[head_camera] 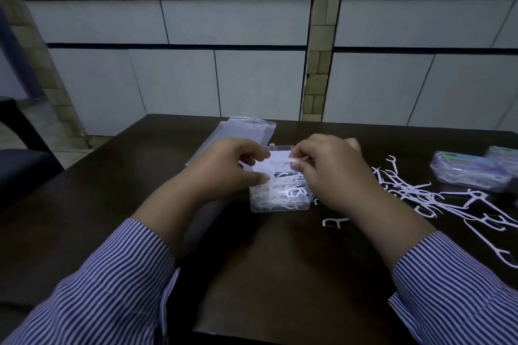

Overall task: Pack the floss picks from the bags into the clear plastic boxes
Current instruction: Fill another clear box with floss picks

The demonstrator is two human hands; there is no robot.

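Note:
A clear plastic box [280, 202] lies open at the middle of the dark table, with several white floss picks inside. Its lid [276, 161] stands up behind it. My left hand [232, 168] is at the box's left side, thumb on its rim and fingers curled at the lid. My right hand [333, 171] hovers over the box's right side and pinches a white floss pick [290, 161] between thumb and fingers. A pile of loose floss picks [414, 190] lies to the right of the box. One stray pick [335, 222] lies just in front.
An empty clear bag [241, 131] lies flat behind the box. Closed boxes with coloured labels [471, 168] sit at the table's right edge. A tiled wall stands beyond the table's far edge [364, 123]. A dark chair [16, 165] is at the left.

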